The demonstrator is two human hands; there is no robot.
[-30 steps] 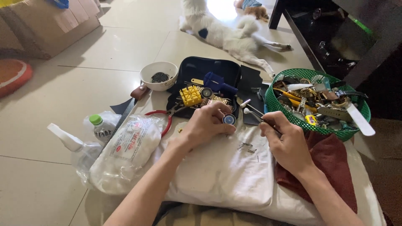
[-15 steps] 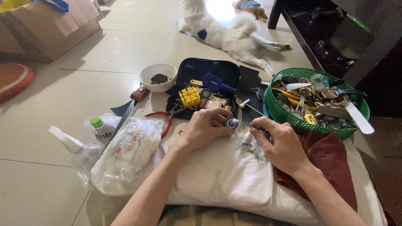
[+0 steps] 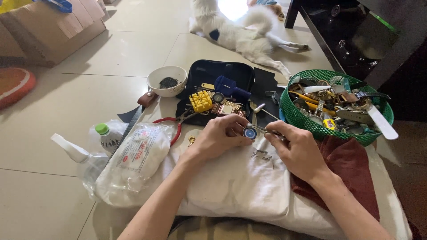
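Observation:
My left hand (image 3: 220, 137) pinches a small round blue-faced watch body (image 3: 249, 133) over a white cloth-covered cushion (image 3: 240, 182). My right hand (image 3: 299, 150) grips thin metal tweezers (image 3: 263, 130), and their tips touch the watch body's right edge. Both hands meet just in front of an open black tool case (image 3: 209, 76) that holds a yellow block (image 3: 201, 101), a blue tool and watch parts.
A green plastic basket (image 3: 307, 122) full of tools and watch bits stands at the right, on a dark red cloth (image 3: 351, 178). A white bowl (image 3: 166, 81), red-handled pliers (image 3: 171, 122), a plastic bag of cotton (image 3: 133, 160) and bottles lie left. A white dog (image 3: 240, 33) lies behind.
My right hand has moved left with the tweezers until their tips reach the watch body. My left hand turned the watch body slightly toward them.

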